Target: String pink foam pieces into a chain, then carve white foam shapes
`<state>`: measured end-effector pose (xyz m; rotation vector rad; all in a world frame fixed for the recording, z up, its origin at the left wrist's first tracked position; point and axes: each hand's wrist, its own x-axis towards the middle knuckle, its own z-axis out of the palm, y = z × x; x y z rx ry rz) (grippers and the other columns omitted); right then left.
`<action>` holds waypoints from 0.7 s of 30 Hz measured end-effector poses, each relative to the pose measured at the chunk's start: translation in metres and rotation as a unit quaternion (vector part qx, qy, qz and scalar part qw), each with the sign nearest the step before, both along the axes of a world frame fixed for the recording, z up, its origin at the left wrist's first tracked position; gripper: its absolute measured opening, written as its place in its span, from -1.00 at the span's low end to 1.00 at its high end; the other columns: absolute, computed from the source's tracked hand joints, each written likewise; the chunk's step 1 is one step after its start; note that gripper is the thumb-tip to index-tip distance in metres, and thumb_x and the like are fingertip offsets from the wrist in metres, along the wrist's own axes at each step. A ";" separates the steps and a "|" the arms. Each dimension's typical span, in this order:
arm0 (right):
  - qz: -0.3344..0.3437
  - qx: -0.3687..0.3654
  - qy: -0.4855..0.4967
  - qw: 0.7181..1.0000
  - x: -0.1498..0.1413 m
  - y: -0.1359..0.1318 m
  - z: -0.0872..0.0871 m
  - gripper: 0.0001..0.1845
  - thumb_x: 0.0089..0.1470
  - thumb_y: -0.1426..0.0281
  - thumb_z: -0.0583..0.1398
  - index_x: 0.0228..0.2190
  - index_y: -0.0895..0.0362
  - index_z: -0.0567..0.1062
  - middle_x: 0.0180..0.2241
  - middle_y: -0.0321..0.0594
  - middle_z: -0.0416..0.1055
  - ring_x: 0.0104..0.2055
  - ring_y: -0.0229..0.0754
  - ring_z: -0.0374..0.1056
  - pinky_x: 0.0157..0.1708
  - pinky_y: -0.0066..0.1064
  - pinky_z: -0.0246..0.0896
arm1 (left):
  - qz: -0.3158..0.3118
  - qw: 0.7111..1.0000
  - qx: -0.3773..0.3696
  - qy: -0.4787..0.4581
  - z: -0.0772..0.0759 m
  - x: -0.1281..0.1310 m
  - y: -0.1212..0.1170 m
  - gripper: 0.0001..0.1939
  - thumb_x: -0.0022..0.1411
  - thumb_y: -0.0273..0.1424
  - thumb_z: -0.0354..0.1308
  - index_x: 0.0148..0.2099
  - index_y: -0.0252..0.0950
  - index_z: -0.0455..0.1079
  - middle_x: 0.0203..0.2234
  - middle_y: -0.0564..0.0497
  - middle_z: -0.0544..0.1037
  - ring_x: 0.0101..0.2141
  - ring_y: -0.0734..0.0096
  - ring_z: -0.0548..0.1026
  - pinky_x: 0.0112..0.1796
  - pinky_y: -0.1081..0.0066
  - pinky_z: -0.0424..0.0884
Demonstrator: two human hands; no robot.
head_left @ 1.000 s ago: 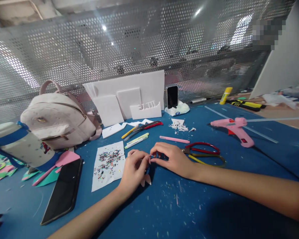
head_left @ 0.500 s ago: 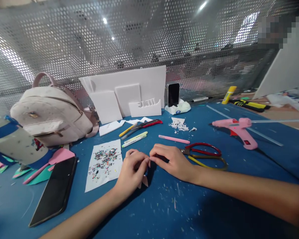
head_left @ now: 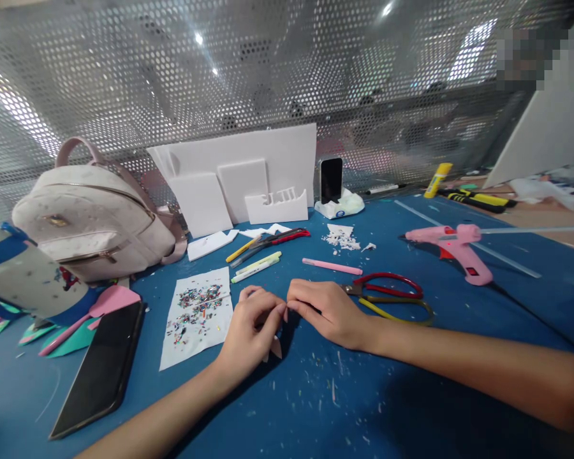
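My left hand (head_left: 251,331) and my right hand (head_left: 328,311) meet fingertip to fingertip over the blue table (head_left: 411,395). Both are closed in a pinch on a small pale paper piece (head_left: 275,347), whose pointed end sticks out below my left hand. Left of my left hand lies a white sheet (head_left: 196,331) covered with several coloured bits. Red-handled scissors (head_left: 387,287) lie just right of my right hand.
A black phone (head_left: 98,373) lies at the front left, with a beige backpack (head_left: 93,213) behind it. A pink glue gun (head_left: 452,245) sits at the right. White foam boards (head_left: 249,172) lean on the perforated metal wall. Pens (head_left: 263,252) lie in the middle.
The view has tilted down and shifted a little, so things slid left in the picture. Both hands stay together in the same pinch.
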<state>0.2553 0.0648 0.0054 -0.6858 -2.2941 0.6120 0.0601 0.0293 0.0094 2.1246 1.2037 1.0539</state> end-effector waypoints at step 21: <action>-0.015 -0.024 0.032 0.999 0.000 -0.002 0.001 -0.83 0.33 0.38 0.07 -0.31 0.08 0.41 -0.40 -0.34 0.33 -0.46 -0.29 0.15 -0.44 -0.40 0.00 | 0.009 1.000 -0.004 -0.017 0.000 -0.001 -0.001 -0.69 0.39 -0.34 -0.01 -0.42 -0.22 0.38 -0.60 0.11 0.42 -0.43 0.33 0.38 -0.05 0.17 0.22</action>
